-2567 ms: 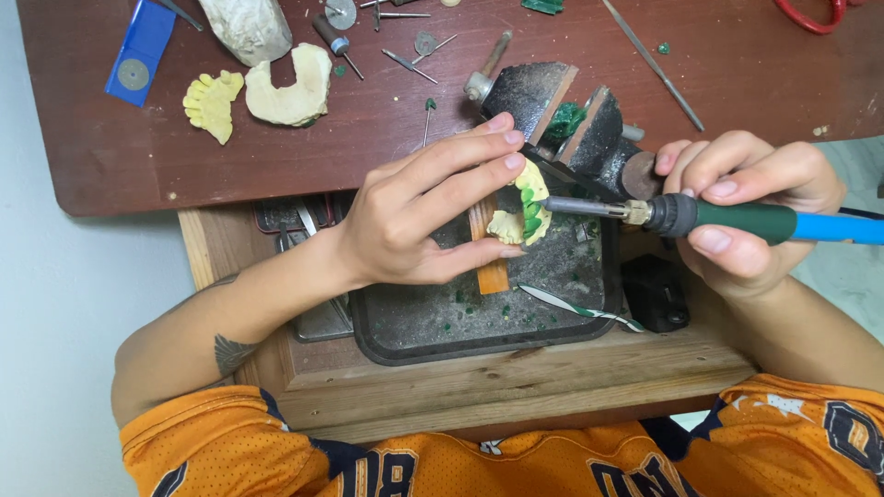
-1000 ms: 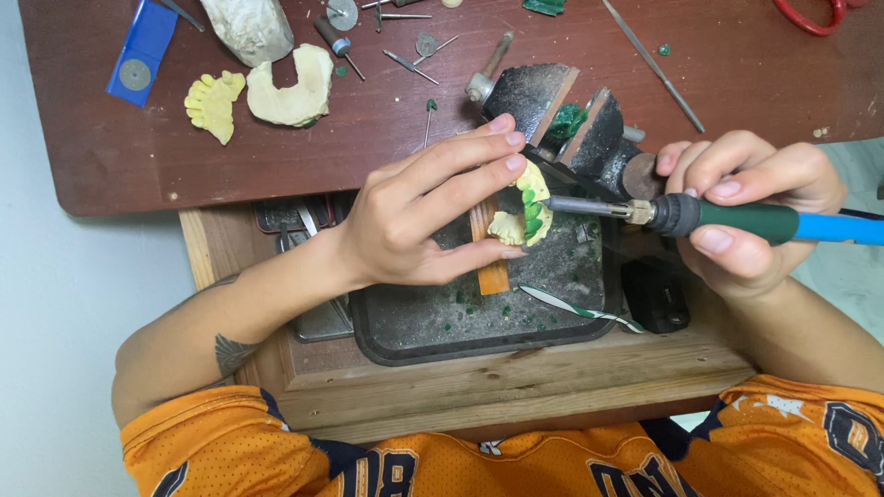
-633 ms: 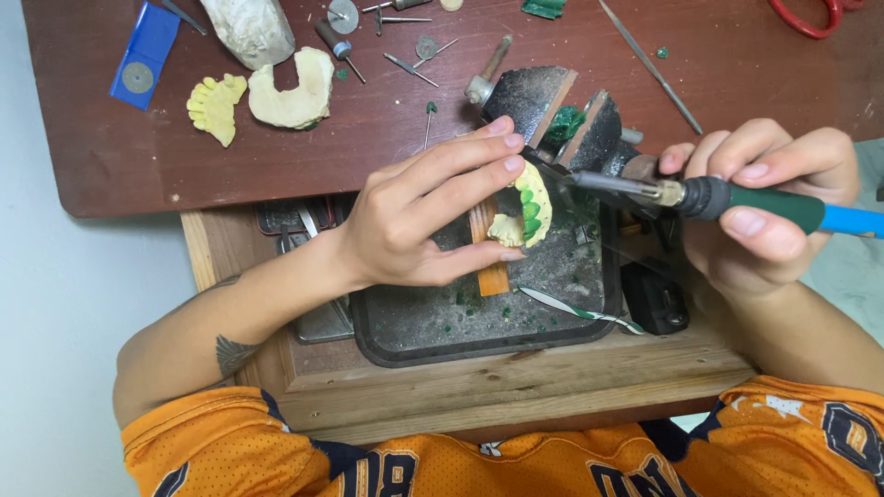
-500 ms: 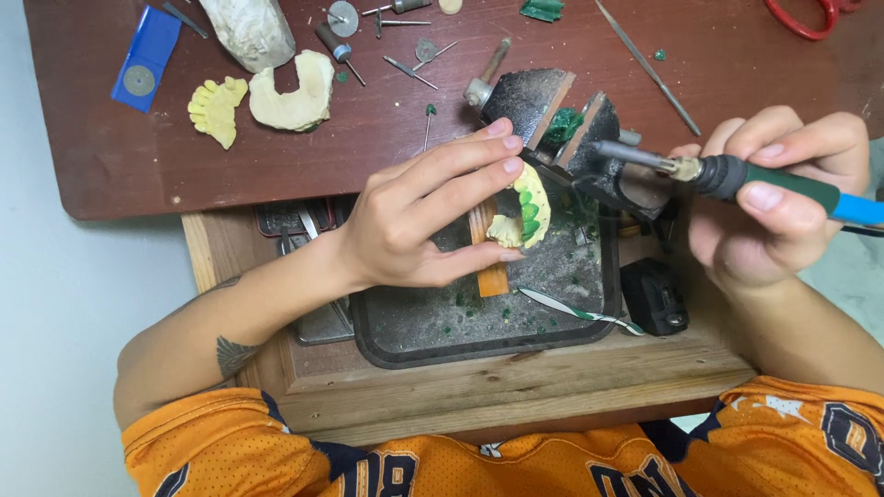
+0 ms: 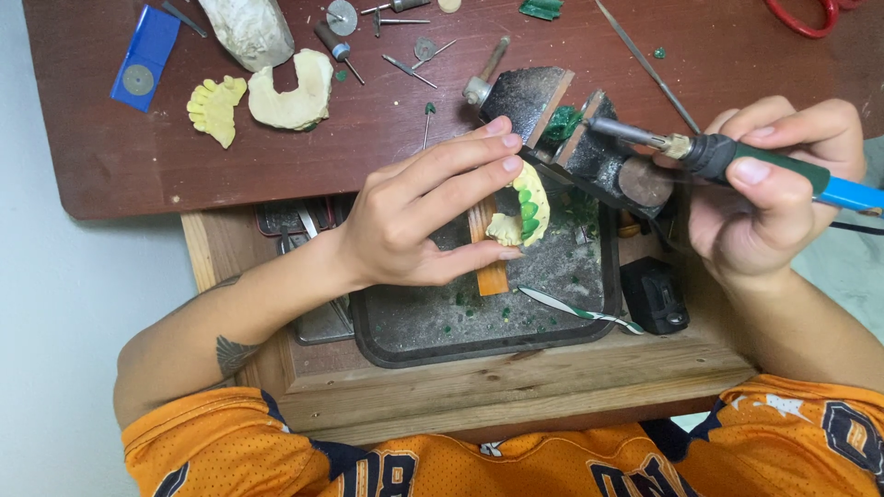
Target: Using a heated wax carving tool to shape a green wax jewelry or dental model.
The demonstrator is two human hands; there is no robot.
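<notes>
My left hand [image 5: 419, 216] grips a yellow dental cast [image 5: 527, 213] with green wax teeth, holding it over a dark metal tray [image 5: 405, 345]. My right hand [image 5: 769, 184] holds a pen-like heated tool [image 5: 727, 158] with a green and blue handle. Its metal tip points left and touches a lump of green wax [image 5: 562, 121] wedged between two dark blocks [image 5: 571, 129]. The tip is well apart from the cast.
On the red-brown bench [image 5: 276, 166] lie two more yellow casts [image 5: 267, 92], a blue packet with a disc [image 5: 140, 66], several burs [image 5: 387, 37] and a red loop [image 5: 801, 18]. A thin wax knife [image 5: 580, 313] and an orange stick lie in the tray. A small black box [image 5: 656, 294] sits to its right.
My right hand has lifted the tool away from the cast and swung its tip up to the green wax lump on the blocks. My left hand and the cast have stayed put.
</notes>
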